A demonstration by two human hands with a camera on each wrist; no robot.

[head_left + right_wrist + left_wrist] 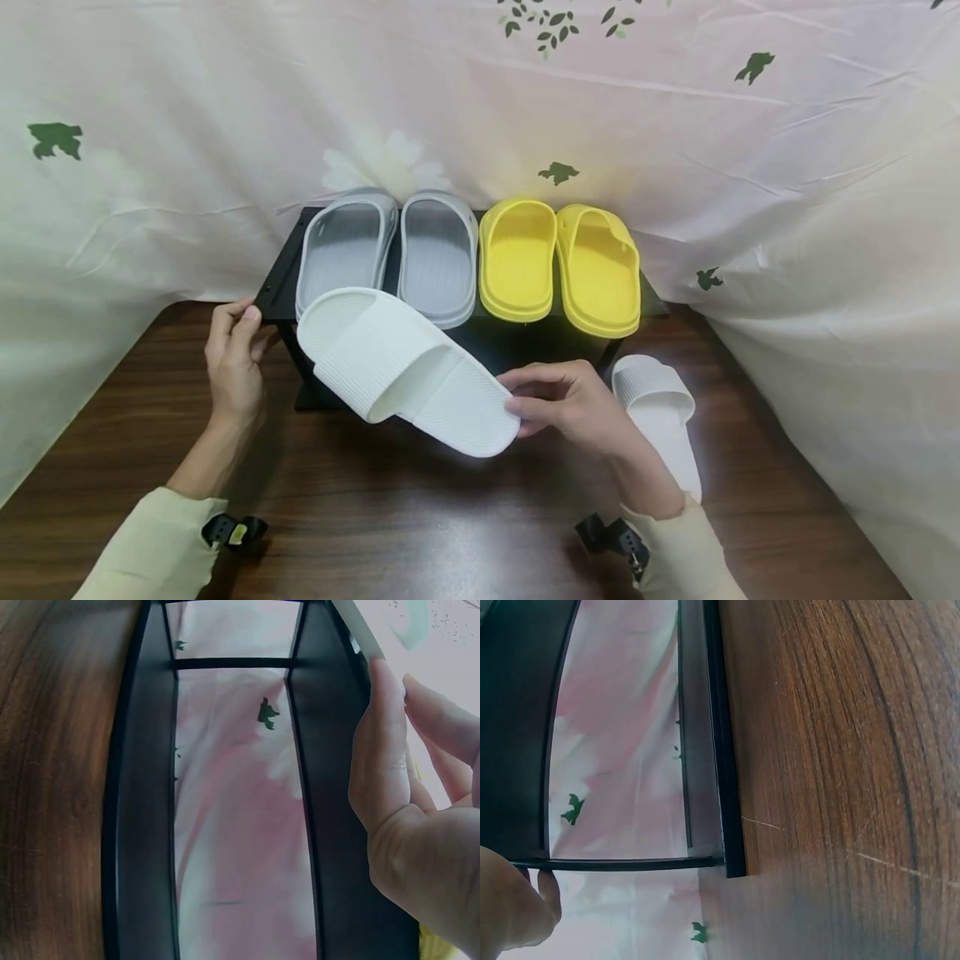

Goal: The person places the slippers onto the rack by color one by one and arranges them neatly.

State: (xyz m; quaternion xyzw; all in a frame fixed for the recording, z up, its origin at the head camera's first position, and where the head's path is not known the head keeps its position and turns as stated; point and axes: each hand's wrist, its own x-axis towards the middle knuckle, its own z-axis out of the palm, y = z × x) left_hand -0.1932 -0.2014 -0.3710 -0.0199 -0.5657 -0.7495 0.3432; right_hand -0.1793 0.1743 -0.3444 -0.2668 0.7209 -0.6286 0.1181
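Observation:
My right hand (pixel 562 404) pinches one end of a white slide slipper (pixel 468 400) between thumb and fingers. The slipper slants up to the left, in front of the black shoe rack (pixel 281 287), and its far end overlaps a grey clog (pixel 345 250) in the head view. At the rack's front left corner, my left hand (pixel 236 358) grips the top shelf's edge. In the left wrist view, fingers (pixel 549 896) show at that shelf's end. The right wrist view catches the slipper's pale edge (pixel 360 630) at the fingertips.
A second grey clog (pixel 438 258) and two yellow clogs, one inner (pixel 517 262) and one outer (pixel 600 275), stand in a row on the shelf. Another white slipper (pixel 660 417) lies on the wood-grain surface (pixel 420 533), partly behind my right forearm. A printed cloth (pixel 225 125) hangs behind the rack.

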